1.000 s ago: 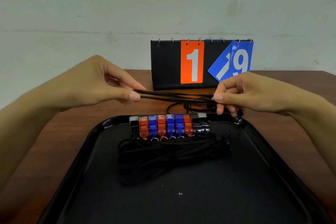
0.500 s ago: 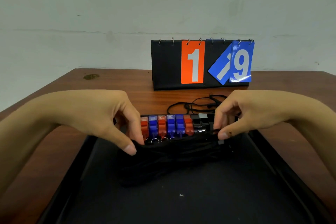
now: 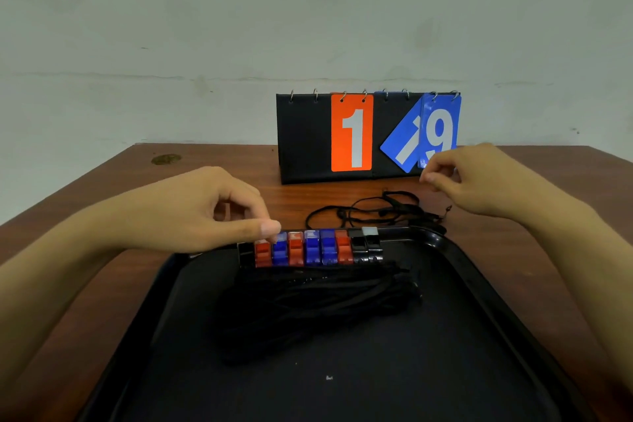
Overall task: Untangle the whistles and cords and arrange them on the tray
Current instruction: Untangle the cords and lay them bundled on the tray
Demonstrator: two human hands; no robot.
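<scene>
Several red, blue and black whistles point(image 3: 310, 248) stand side by side in a row at the far end of the black tray point(image 3: 479, 284). In front of them lies a bundle of straightened black cords point(image 3: 315, 301). More black cords point(image 3: 376, 212) lie tangled on the table behind the tray's far edge. My left hand point(image 3: 205, 212) hovers over the left end of the whistle row, thumb and fingertips curled down and touching the whistles there. My right hand point(image 3: 479, 181) is raised above the tangled cords, fingers loosely curled, holding nothing.
A black flip scoreboard point(image 3: 305, 140) showing an orange 1 and a blue 9 stands on the brown wooden table point(image 3: 102, 188) behind the cords, against a pale wall. The tray's near half point(image 3: 342, 387) is bare.
Both hands lowered the stretched cord onto the bundle on the tray and let go. The right hand then rose toward the back right, and the left moved to the whistle row.
</scene>
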